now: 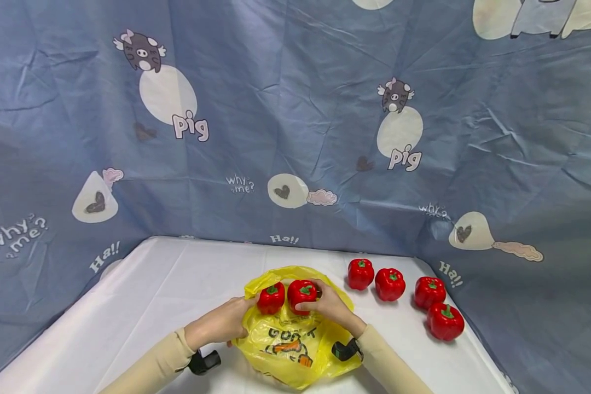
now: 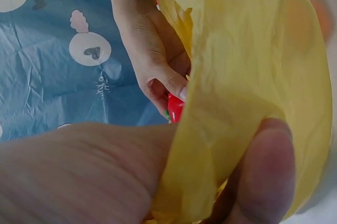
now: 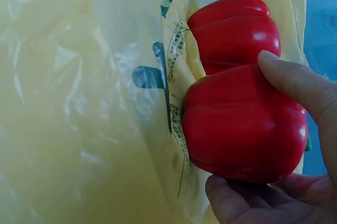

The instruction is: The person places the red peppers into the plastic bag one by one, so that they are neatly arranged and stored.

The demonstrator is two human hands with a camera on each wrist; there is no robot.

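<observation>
Now your right fingers clamp a red pepper at the yellow bag; your left fingers pinch its left rim.

- The bag is lying on the table; the backdrop is hanging behind.
- Pepper A is sitting left in the bag mouth, pepper B is sitting just right of it.
- The left hand is gripping the bag's left side; the right hand is holding pepper B from its right.
- Pepper C, pepper D, pepper E, pepper F are standing on the table, right of the bag — F is sitting in front of E.
</observation>
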